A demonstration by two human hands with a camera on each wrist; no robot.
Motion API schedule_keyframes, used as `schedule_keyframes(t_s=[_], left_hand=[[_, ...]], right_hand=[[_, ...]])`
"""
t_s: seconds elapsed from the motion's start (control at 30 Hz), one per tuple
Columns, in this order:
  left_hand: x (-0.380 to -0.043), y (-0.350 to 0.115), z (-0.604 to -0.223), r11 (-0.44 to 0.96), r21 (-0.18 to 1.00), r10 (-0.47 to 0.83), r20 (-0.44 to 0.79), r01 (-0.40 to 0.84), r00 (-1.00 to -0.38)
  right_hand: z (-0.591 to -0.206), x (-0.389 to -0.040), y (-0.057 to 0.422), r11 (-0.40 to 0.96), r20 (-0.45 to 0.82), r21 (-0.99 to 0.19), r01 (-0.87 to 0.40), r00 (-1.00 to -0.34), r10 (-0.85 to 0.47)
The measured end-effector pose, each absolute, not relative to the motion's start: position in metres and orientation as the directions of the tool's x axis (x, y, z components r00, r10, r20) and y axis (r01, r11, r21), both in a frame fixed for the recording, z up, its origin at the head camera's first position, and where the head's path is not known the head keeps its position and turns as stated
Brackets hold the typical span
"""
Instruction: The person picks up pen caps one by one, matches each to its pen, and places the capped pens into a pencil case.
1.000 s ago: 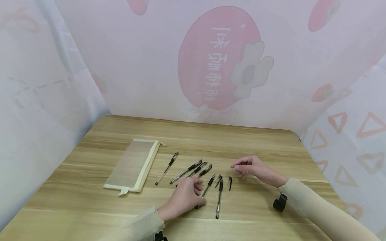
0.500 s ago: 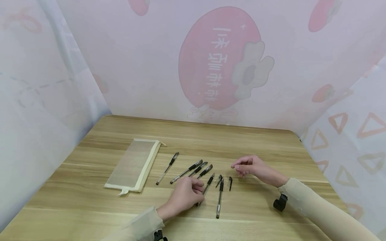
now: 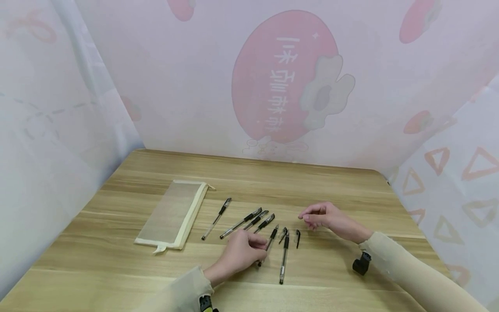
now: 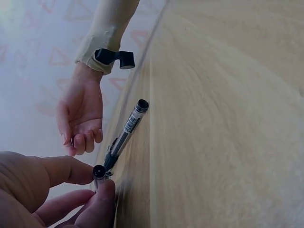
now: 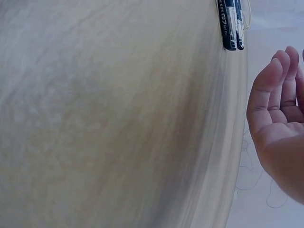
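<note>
The left hand [image 3: 238, 251] has its grip pinched on the rear end of an uncapped gel pen [image 3: 272, 236], thumb against index finger, near the middle of the worktop [image 3: 335, 273]. Taking up this pen seems the step in hand; the next move probably calls for a steady lift and a cap for its bare tip. The right hand [image 3: 325, 220] holds nothing, fingers loosely curled, close to two loose black caps [image 3: 298, 234]. The pen has a clear barrel, a black sleeve and a narrow point aimed away from the person; a second uncapped pen [image 3: 283, 258] lies just beside it.
</note>
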State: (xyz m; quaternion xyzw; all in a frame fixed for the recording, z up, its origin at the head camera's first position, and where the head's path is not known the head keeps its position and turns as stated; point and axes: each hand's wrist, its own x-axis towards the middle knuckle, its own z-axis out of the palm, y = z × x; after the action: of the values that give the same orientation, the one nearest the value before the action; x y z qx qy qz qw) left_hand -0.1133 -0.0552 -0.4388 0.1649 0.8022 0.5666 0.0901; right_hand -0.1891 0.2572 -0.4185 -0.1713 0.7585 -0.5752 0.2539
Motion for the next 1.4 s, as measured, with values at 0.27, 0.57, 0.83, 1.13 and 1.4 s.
schedule_keyframes(t_s=[0.27, 0.57, 0.83, 1.13, 1.4], left_hand=[[-0.11, -0.054, -0.433, 0.293, 0.956, 0.342, -0.08, 0.026, -0.936], [-0.11, -0.056, -0.432, 0.233, 0.971, 0.342, -0.127, -0.047, -0.931], [-0.109, -0.069, -0.422, 0.103, 0.992, 0.347, -0.105, -0.073, -0.932], [-0.106, -0.089, -0.414, -0.061, 0.985, 0.325, -0.132, -0.161, -0.937], [-0.109, -0.101, -0.417, -0.112, 0.978, 0.336, -0.13, -0.176, -0.933]], right_hand=[[-0.42, -0.189, 0.258, 0.28, -0.181, -0.96, 0.024, -0.815, -0.55], [-0.419, -0.189, 0.256, 0.329, -0.206, -0.944, 0.023, -0.821, -0.532], [-0.42, -0.191, 0.247, 0.409, -0.193, -0.91, -0.066, -0.806, -0.56], [-0.421, -0.208, 0.234, 0.49, -0.142, -0.846, -0.21, -0.796, -0.588], [-0.432, -0.225, 0.223, 0.434, -0.087, -0.821, -0.371, -0.67, -0.737]])
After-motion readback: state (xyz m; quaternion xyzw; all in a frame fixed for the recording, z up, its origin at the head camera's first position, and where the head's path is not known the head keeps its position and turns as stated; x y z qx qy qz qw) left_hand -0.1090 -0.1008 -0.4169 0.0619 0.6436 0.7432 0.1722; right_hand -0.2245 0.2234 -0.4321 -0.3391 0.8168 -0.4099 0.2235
